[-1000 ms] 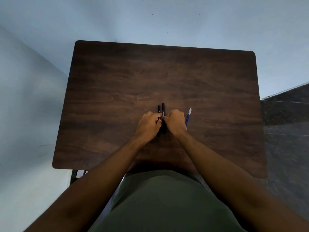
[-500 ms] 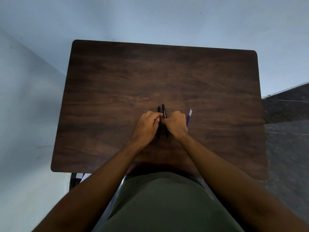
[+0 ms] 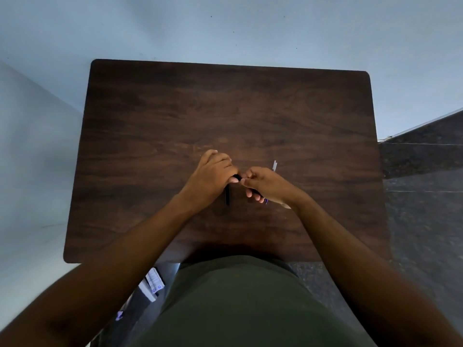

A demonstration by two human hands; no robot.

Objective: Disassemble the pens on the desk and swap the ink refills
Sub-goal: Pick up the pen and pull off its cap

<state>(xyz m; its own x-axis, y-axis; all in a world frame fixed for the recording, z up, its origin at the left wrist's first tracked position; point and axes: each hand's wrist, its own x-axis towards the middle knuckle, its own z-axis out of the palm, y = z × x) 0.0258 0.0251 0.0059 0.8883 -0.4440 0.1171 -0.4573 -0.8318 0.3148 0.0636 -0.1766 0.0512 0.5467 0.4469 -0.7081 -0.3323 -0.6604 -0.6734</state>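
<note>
My left hand (image 3: 213, 175) and my right hand (image 3: 266, 184) meet over the middle of the dark wooden desk (image 3: 150, 121). Between them they grip a black pen (image 3: 237, 177), which slants from the left fingertips down into the right palm. A second black pen (image 3: 227, 196) lies on the desk, its upper part hidden under my left hand. A blue pen with a white end (image 3: 274, 166) lies behind my right hand, mostly covered by it.
The desk stands against a pale wall, with a dark stone floor (image 3: 423, 186) on the right. A folded paper item (image 3: 152, 284) shows below the desk's near edge by my lap.
One black pen has come off the desk and now slants between both hands. My right hand has shifted right and turned. The other black pen stays flat.
</note>
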